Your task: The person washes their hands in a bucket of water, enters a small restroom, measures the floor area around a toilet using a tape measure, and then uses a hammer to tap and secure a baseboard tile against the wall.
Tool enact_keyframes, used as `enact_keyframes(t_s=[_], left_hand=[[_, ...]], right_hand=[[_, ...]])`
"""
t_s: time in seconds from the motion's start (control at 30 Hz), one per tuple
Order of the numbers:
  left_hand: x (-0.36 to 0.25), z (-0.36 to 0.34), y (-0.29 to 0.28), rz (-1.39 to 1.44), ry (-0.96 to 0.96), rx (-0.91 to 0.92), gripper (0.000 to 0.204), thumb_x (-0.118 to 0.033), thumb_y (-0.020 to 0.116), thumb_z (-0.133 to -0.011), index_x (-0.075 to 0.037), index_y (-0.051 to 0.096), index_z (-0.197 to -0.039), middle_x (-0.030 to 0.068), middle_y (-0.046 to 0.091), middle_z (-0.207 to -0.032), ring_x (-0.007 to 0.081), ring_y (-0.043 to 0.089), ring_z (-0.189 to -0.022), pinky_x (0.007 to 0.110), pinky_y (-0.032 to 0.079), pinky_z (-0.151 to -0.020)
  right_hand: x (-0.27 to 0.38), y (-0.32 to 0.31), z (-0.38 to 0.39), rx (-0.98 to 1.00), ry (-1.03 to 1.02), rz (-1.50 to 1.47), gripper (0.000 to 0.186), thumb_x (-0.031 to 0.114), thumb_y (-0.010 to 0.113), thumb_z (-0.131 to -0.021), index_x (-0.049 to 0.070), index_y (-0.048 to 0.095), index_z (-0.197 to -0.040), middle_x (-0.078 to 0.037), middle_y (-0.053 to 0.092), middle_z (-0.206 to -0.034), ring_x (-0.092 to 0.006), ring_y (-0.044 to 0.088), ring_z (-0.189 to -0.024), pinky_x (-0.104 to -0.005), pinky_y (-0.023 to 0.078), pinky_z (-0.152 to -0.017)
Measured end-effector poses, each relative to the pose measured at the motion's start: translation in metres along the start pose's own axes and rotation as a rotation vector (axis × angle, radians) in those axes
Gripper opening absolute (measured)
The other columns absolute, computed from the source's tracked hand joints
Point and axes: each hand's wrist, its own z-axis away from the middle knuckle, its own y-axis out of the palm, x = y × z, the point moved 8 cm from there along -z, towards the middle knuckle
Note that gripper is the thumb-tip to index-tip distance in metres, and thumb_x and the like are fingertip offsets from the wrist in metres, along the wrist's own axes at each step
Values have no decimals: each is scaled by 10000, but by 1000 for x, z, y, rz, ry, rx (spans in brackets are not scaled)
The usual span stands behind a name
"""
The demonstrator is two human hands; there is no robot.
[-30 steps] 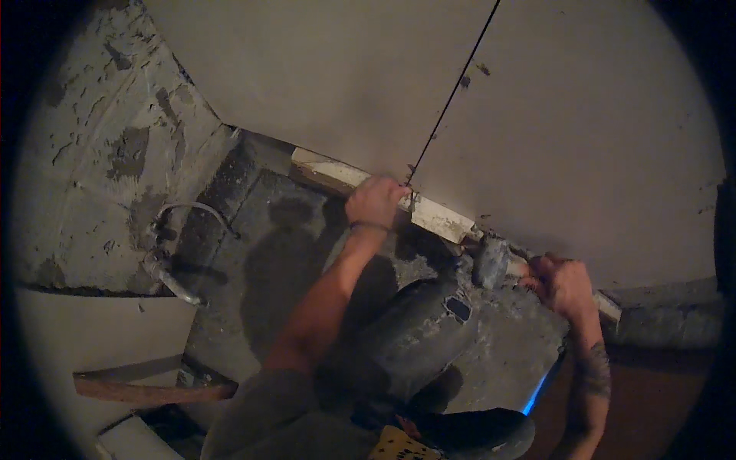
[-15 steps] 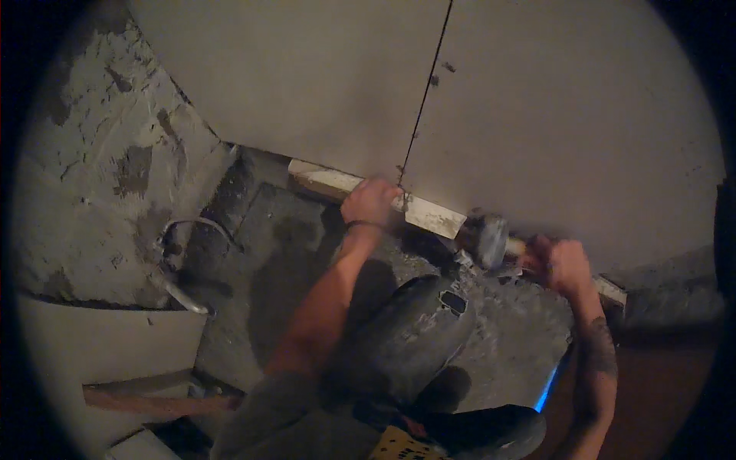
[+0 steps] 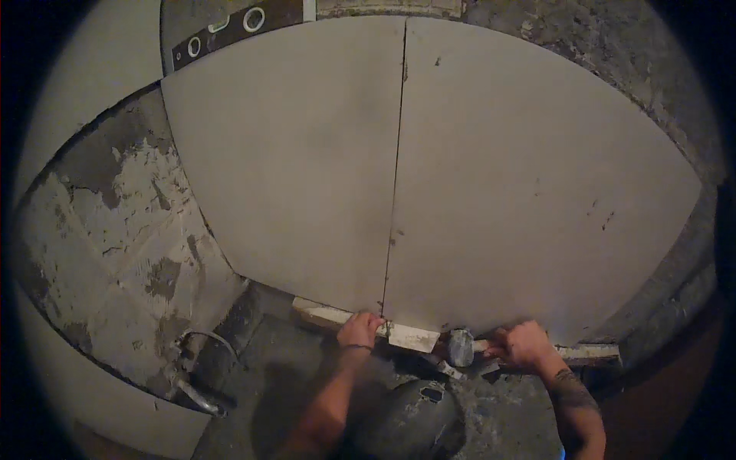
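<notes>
Two large beige tiles fill the middle, the left tile [image 3: 284, 169] and the right tile [image 3: 529, 169], parted by a narrow dark joint. Along their lower edge runs a pale batten [image 3: 586, 352]. My right hand [image 3: 527, 345] is wrapped round the handle of a mallet; its grey mallet head [image 3: 461, 349] is at the lower edge of the right tile. At the foot of the joint, my left hand [image 3: 359, 331] has its fingertips pinched together by a short whitish strip [image 3: 414, 338]. Whatever is between those fingers is too small to make out.
A dark spirit level [image 3: 222, 34] with round openings lies along the top left tile edge. To the left is a rough, mortar-smeared surface [image 3: 115, 238], with a curved metal pipe fitting [image 3: 198, 395] low down. My dusty knee [image 3: 414, 418] is below the batten.
The view has tilted up, bringing the tiles' upper edges and the spirit level into sight. Both hands keep their places along the batten, the right still holding the mallet.
</notes>
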Motion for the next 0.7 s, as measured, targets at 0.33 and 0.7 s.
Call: enact_keyframes(t_s=[0.33, 0.7], left_hand=[[-14, -6, 16, -97, 1, 43, 319, -450, 521, -736, -157, 614, -819, 111, 583, -845, 299, 551, -834, 410, 444, -694], [18, 1, 12, 158, 54, -64, 264, -348, 564, -739, -89, 596, -779, 131, 571, -775, 311, 546, -742, 405, 433, -648]], right_hand=[[-9, 16, 10, 41, 42, 40, 424, 539, 482, -734, 137, 588, -814, -105, 607, -730, -312, 577, -674, -417, 450, -591], [-21, 131, 91, 395, 125, -201, 422, 472, 561, -697, 141, 588, -958, -130, 609, -780, -314, 579, -733, -416, 456, -655]])
